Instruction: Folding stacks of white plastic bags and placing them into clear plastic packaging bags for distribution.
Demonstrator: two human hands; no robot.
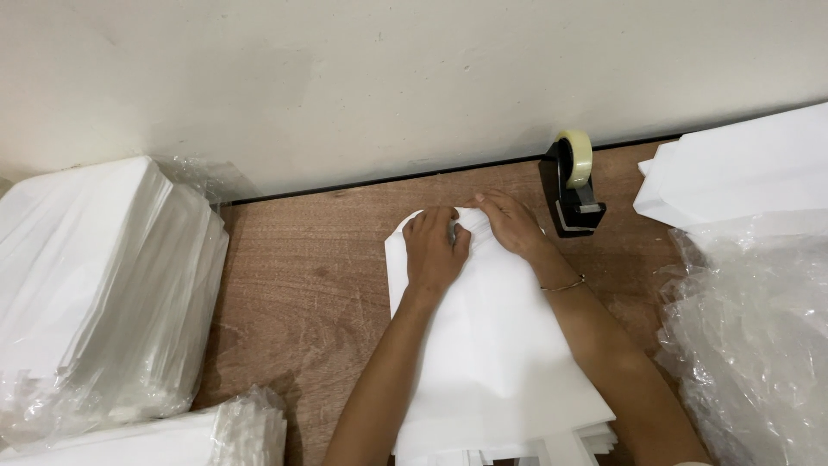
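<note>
White paper, plain and a bit creased, that's what's in the middle here: a flat paper bag [492, 345] lying on top of a small stack of the same, on the brown wooden surface [302, 285] close to the wall [388, 78]. It runs lengthwise away from the person, far end rounded over where it's being folded or pressed.

Both hands are at that far end. The left hand [434, 246] lies flat on the paper, fingers pressed together and curled down at the tips. The right hand [511, 223] sits just beside it, touching it, fingers bunched and pinching the top edge of the bag. There's a thin bangle [565, 285] on the right wrist.

Just right of the hands stands a black tape dispenser [569, 194] with a yellowish roll of clear tape on it.

Further out: on the left, a big pack of white paper in clear plastic wrap [95, 285], with a second wrapped pack [198, 436] in front of it. On the right, more white paper bags [742, 168] near the wall, and loose crumpled clear plastic [759, 336]; can't tell what's inside that one.
</note>
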